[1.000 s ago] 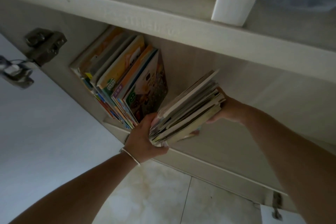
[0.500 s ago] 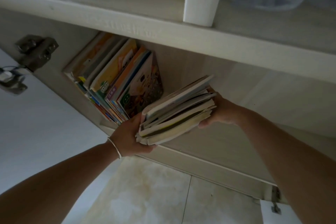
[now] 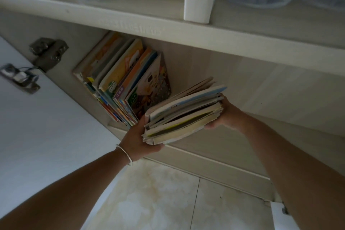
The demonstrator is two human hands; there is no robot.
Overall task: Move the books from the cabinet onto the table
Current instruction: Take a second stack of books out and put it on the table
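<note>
- While you held the bundle of books (image 3: 183, 113) between both hands at the mouth of the cabinet (image 3: 205, 65), the main risk was that loose, thin volumes could fan out and slide from the middle, since only the two ends were clamped.
- A second risk, as I judged it: the row of standing books (image 3: 121, 80) on the left leaned toward the gap beside the bundle, and could topple once nothing propped it.
- You also had the shelf edge (image 3: 130, 24) just above; lifting too steeply could have knocked the bundle against it.
- Your left hand (image 3: 139, 141) cupped the near end from below, its fingers curled under the spines and the thumb along the side, a bracelet (image 3: 124, 154) at the wrist.
- Your right hand (image 3: 223, 115) gripped the far end, wrapped round the edges; its fingertips were mostly hidden behind the pages.
- The bundle sat tilted, far end higher, still within the cabinet opening above the floor (image 3: 158, 201); no table was in view.
</note>
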